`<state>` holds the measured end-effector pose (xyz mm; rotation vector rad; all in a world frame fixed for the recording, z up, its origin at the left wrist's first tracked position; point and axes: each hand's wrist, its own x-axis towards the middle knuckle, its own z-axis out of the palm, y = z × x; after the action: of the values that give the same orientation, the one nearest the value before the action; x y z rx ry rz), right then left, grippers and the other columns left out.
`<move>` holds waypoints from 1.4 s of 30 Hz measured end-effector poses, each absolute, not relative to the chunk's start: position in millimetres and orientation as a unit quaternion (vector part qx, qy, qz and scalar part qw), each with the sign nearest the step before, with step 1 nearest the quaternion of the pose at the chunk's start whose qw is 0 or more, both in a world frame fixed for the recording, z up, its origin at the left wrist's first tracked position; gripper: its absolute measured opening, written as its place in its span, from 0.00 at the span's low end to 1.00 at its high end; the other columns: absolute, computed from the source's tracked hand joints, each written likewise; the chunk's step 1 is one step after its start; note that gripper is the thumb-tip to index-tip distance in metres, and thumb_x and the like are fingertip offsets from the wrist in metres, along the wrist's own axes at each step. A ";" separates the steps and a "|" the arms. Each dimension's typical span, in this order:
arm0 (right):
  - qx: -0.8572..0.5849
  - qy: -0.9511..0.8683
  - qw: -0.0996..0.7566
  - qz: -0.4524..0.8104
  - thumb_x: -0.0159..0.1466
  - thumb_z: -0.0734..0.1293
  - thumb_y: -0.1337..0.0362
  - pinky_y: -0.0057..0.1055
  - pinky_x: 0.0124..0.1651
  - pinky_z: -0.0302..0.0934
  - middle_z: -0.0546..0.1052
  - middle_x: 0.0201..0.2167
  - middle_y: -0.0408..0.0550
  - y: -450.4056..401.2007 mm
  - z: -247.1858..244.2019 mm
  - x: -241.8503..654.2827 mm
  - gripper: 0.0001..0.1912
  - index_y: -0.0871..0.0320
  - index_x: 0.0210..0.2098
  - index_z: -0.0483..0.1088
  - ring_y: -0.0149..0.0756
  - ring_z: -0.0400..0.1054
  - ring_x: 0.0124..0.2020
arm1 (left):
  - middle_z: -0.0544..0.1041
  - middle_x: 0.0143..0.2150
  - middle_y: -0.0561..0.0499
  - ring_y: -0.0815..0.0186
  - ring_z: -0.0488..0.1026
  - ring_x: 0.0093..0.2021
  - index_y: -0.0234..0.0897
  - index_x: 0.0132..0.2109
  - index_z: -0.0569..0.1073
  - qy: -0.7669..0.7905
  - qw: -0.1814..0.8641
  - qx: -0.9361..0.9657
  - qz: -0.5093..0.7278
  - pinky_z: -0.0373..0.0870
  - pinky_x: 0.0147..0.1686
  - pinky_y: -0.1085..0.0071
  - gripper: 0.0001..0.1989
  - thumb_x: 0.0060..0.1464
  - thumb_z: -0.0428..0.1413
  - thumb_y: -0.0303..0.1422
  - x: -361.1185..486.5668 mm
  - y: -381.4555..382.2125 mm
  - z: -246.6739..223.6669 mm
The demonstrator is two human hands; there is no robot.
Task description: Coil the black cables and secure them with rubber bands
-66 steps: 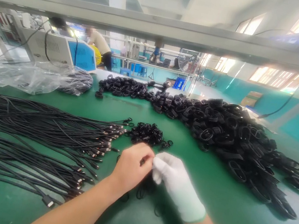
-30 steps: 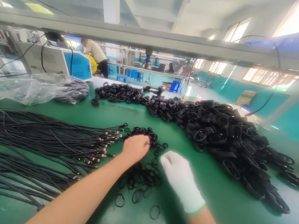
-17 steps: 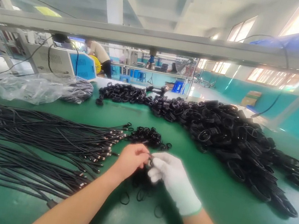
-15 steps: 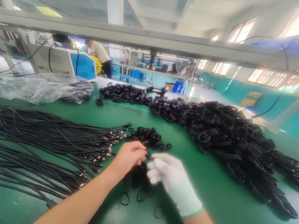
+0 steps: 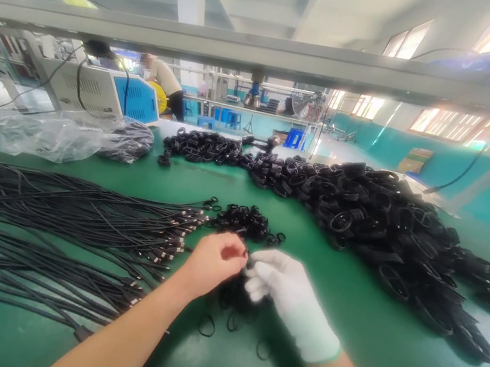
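Note:
My left hand (image 5: pixel 212 265), bare, is closed in a pinch. Its fingertips meet those of my right hand (image 5: pixel 285 292), which wears a white glove and is also pinched. A tiny dark piece shows between them, too small and blurred to name. Just beyond the fingers lies a heap of small black bands (image 5: pixel 248 221). More dark bands lie beneath my hands, partly hidden, with a single loose band (image 5: pixel 207 326) nearer me. Left of my hands, black cables (image 5: pixel 93 207) stretch in long bundles, their metal plugs pointing toward the bands.
Coiled black cables (image 5: pixel 363 211) form a long pile across the back and right of the green table (image 5: pixel 170 178). At the back left are a clear plastic bag (image 5: pixel 45 132) and a white and blue machine (image 5: pixel 134 97). A rail (image 5: pixel 268 53) crosses above; a person (image 5: pixel 168 81) bends over beyond.
My left hand's fingers have moved slightly right and closed up against the gloved fingertips. The whole view has shifted a little; the piles and cables lie as before.

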<state>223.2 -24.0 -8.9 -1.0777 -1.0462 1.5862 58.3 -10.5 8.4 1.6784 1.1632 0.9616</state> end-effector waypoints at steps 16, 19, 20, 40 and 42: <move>-0.479 -0.501 0.436 0.573 0.48 0.66 0.66 0.24 0.18 0.54 0.70 0.21 0.41 -27.5 -2.9 222.0 0.18 0.62 0.39 0.65 0.27 0.62 0.16 | 0.66 0.20 0.57 0.72 0.62 0.23 0.34 0.26 0.68 0.503 0.434 0.628 0.405 0.57 0.25 0.76 0.07 0.48 0.53 0.33 56.7 -7.8 10.8; -0.484 -0.504 0.442 0.562 0.47 0.64 0.66 0.24 0.18 0.52 0.70 0.21 0.40 -25.0 -4.9 225.1 0.17 0.61 0.38 0.64 0.25 0.59 0.15 | 0.66 0.20 0.57 0.72 0.63 0.23 0.34 0.27 0.67 0.494 0.459 0.589 0.446 0.59 0.27 0.76 0.07 0.49 0.52 0.33 43.5 0.1 13.7; -0.491 -0.506 0.441 0.556 0.47 0.63 0.67 0.24 0.18 0.51 0.69 0.21 0.40 -24.4 -5.0 226.2 0.17 0.60 0.38 0.64 0.25 0.58 0.15 | 0.66 0.20 0.57 0.72 0.63 0.23 0.34 0.27 0.67 0.492 0.461 0.586 0.450 0.60 0.28 0.76 0.07 0.49 0.52 0.33 39.4 2.2 13.6; -0.558 -0.566 0.360 0.489 0.55 0.64 0.61 0.23 0.19 0.53 0.67 0.13 0.39 -30.9 1.7 215.5 0.09 0.61 0.31 0.69 0.26 0.58 0.14 | 0.73 0.27 0.52 0.71 0.68 0.25 0.33 0.30 0.71 0.461 0.544 0.648 0.270 0.65 0.28 0.74 0.09 0.50 0.53 0.34 51.3 -11.1 9.3; -0.556 -0.557 0.363 0.498 0.56 0.62 0.61 0.23 0.17 0.54 0.68 0.12 0.41 -30.3 -1.4 213.6 0.08 0.61 0.28 0.67 0.27 0.59 0.13 | 0.73 0.26 0.52 0.70 0.69 0.23 0.34 0.30 0.71 0.498 0.505 0.645 0.285 0.66 0.26 0.74 0.08 0.50 0.52 0.34 55.7 -12.0 6.7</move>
<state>213.6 -30.3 -1.4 -1.4322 -1.4341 1.2825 55.7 -12.0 6.7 1.5553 1.2025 0.6878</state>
